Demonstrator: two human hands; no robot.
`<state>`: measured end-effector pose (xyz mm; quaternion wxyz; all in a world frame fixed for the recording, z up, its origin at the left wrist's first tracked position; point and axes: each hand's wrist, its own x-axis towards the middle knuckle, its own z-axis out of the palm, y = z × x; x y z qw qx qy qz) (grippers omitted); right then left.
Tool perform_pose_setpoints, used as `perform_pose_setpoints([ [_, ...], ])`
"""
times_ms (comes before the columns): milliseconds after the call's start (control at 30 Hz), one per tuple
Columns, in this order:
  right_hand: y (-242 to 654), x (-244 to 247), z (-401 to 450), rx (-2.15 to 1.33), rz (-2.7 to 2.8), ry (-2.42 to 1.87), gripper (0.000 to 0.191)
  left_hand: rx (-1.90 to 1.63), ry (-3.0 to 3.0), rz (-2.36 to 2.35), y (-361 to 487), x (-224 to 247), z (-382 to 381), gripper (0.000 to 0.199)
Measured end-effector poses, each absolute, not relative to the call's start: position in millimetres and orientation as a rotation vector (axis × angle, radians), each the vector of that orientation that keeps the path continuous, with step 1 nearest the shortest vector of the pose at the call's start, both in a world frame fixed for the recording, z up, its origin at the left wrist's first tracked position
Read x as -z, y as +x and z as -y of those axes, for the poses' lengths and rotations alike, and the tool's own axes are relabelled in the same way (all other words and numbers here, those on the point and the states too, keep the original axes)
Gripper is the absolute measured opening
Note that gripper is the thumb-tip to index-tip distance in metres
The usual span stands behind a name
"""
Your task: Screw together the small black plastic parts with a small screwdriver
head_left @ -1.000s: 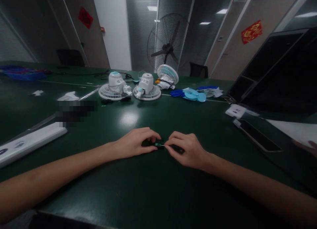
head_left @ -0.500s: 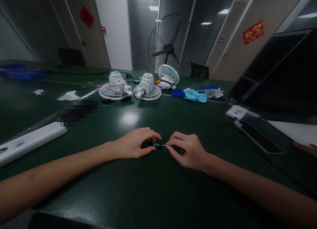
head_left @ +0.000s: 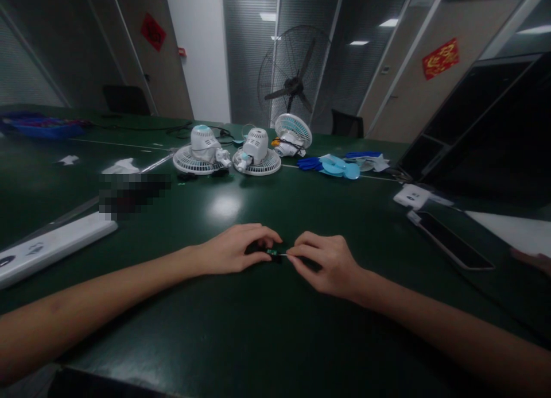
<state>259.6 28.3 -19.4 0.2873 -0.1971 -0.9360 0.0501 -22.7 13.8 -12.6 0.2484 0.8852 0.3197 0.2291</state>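
Note:
Near the middle of the green table, my left hand (head_left: 232, 248) rests on its side with thumb and fingers curled round a small green circuit board (head_left: 271, 252). Something small and black lies at the board's lower edge; its kind is too dark to tell. Facing it from the right, my right hand (head_left: 325, 260) pinches a thin tool with a metal shaft (head_left: 283, 254). The shaft's tip points left and meets or nearly meets the board's right end. Whatever handle it has is hidden in my fingers.
Beyond my hands stand several white fan heads (head_left: 257, 151), with blue gloves and light-blue plastic parts (head_left: 338, 166) beside them. A long white case (head_left: 55, 246) lies left. On the right are a phone (head_left: 451, 240), a white box (head_left: 412, 196) and another person's hand (head_left: 531, 260).
Both hands keep nearly the same pose, with the tool still at the board. The whole view has shifted very slightly.

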Motion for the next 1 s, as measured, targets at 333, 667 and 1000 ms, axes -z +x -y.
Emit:
perform_pose_setpoints([
  [333, 256.3, 20.0, -26.8, 0.003, 2.546, -0.525, 0.018, -0.619, 2.416, -0.867, -17.2, 13.0, -10.8, 0.041],
  [667, 257.7, 20.0, -30.7, -0.152, 2.414, -0.683, 0.016, -0.617, 2.416, -1.008, -18.7, 16.5, -14.9, 0.066],
  [1000, 257.8, 14.1, -29.8, -0.273, 2.342, -0.679, 0.014, -0.592, 2.595, -0.895, -18.1, 7.8, -13.7, 0.032],
])
